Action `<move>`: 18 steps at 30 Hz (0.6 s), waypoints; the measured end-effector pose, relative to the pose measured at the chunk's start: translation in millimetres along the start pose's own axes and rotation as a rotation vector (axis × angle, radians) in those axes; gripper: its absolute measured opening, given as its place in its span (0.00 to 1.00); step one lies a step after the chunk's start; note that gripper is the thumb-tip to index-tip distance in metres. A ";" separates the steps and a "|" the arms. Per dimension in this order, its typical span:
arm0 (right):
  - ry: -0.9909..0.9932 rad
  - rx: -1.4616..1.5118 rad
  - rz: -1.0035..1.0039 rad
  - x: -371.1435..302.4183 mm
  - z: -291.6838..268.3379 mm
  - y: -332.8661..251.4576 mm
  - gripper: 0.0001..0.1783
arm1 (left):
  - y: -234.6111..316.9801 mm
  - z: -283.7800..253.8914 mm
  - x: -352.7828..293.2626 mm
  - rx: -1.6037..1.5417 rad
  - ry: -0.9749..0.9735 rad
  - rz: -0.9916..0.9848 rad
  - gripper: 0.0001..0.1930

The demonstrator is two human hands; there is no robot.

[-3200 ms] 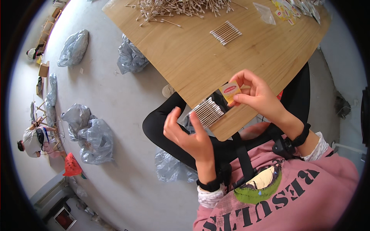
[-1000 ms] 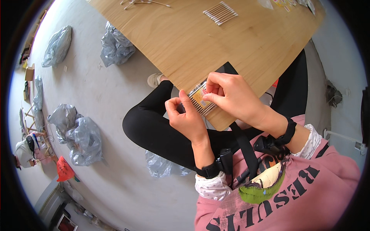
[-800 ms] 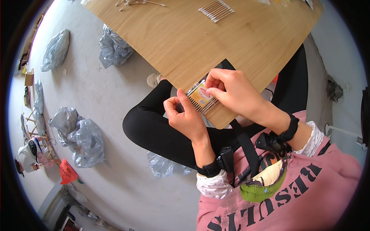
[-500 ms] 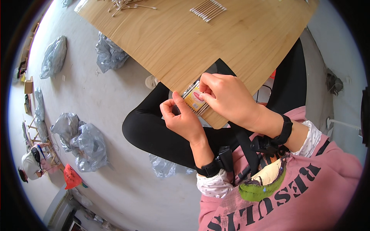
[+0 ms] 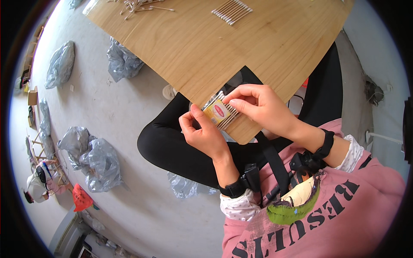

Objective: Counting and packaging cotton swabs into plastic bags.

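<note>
A small pack of cotton swabs [image 5: 218,111] with a yellow label and a red oval on it lies tilted at the near corner of the wooden table. White swab tips stick out past the label at its upper end, and bare sticks show along its right side. My left hand [image 5: 205,134] holds the pack's left side, its thumb along the label's edge and its fingers curled. Over the upper right of the pack is my right hand [image 5: 262,107], thumb and index fingertips closed together against the swabs. Whether they also pinch clear wrapping I cannot make out.
On the table [image 5: 185,47], a neat row of cotton swabs [image 5: 232,11] lies at the far side, and a loose heap of swabs [image 5: 137,6] at the far left. Grey plastic bags [image 5: 101,163] and a red bag [image 5: 81,197] rest on the floor. My legs are under the table's corner.
My right hand has shifted slightly up and right off the label, so the red oval now shows whole. Its fingers have straightened somewhat. The left hand keeps its place on the pack.
</note>
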State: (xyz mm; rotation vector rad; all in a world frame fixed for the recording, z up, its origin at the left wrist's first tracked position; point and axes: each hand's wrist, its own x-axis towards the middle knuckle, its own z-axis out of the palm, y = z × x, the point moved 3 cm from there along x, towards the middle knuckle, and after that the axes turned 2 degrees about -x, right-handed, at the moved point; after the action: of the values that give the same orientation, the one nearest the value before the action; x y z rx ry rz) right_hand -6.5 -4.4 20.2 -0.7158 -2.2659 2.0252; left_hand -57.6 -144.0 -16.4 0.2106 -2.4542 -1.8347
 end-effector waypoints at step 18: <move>-0.195 0.582 0.479 -5.3 10.6 -1.3 0.16 | -1.6 -0.3 -2.2 0.038 -0.025 -0.016 0.20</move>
State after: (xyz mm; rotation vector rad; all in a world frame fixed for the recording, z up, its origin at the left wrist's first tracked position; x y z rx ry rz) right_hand -5.4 -16.2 21.2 -1.1021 -1.5105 2.8826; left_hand -55.2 -144.4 -17.8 0.2107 -2.5135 -1.8087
